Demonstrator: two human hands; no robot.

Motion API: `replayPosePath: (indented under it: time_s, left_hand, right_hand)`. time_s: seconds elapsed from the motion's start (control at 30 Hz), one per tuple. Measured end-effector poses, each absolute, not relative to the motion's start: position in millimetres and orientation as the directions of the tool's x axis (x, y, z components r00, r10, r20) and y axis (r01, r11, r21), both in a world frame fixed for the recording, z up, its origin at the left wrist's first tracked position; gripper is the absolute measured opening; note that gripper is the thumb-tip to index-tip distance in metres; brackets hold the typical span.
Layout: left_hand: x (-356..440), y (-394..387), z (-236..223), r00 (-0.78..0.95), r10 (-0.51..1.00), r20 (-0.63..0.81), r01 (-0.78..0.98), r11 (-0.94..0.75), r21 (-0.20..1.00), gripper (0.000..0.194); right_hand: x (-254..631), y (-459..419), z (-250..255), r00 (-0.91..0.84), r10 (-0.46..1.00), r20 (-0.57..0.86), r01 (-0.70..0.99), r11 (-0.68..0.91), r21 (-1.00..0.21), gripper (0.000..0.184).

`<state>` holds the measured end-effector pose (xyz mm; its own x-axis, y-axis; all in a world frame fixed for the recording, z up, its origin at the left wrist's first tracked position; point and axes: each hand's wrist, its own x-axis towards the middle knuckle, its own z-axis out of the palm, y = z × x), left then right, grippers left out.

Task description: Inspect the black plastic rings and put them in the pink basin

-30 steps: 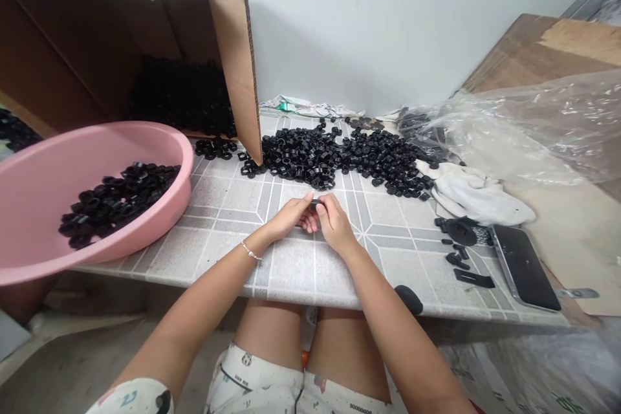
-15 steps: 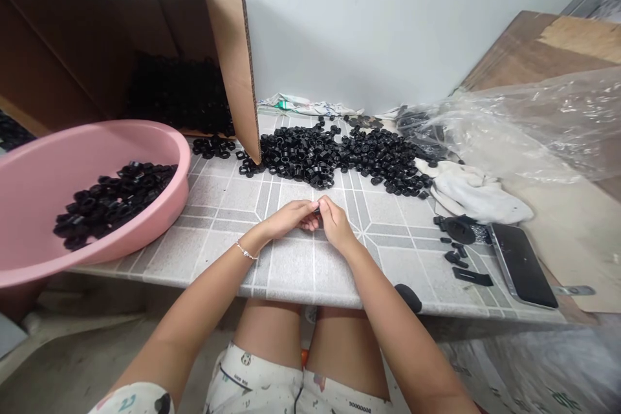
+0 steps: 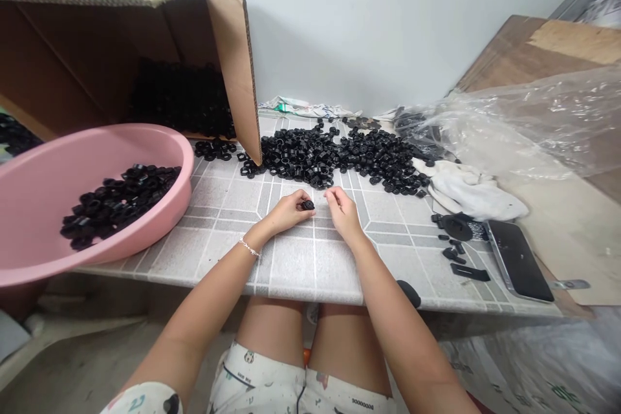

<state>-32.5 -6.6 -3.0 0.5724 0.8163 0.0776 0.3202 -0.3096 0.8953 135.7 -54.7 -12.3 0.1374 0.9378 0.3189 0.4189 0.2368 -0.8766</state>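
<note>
No word can be read with certainty. On the shorts (image 3: pixel 272 380) of the person there is a small dark line like lettering, too small to read. The left sleeve (image 3: pixel 145 399) carries a bluish mark, similar to the number 2. On the clear plastic (image 3: pixel 528 362) at lower right, green printed characters are visible, but they are not legible.

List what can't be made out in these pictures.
All in the head view:
Part in left hand: partly covered by it; detail too small.
Whether right hand holds anything: hidden by its own curl.
Heap in box: blurred by shadow.
Left end of tub: cut off by picture's edge.
</note>
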Motion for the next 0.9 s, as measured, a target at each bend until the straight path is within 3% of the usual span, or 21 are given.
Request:
replayPosePath:
  time_s: [0.17,0.43,0.6,0.9]
  left_hand:
    - [-33.1,-7.6,-7.9,0.588,0.805,0.085,0.303,-0.316,0.899,0.021]
    - [-33.1,-6.2,-8.9,0.615,0.778,0.132,0.257,-0.355,0.899,0.026]
    - [-34.4,-6.5,-5.6,0.612,0.78,0.13,0.325,-0.398,0.858,0.026]
    - [-35.9,-8.0,-5.2,0.686,0.712,0.15,0.377,-0.525,0.763,0.012]
  right_hand:
    - [126.5,-59.8,-15.3,-0.088,0.964,0.253,0.518,0.261,-0.814,0.021]
    - [120.8,-64.2,-14.6,-0.034,0.968,0.247,0.598,0.218,-0.771,0.019]
    - [124.5,-60.4,-18.1,-0.062,0.966,0.251,0.656,0.229,-0.719,0.021]
    - [122.8,-59.7,-15.3,-0.187,0.952,0.24,0.869,0.275,-0.412,0.029]
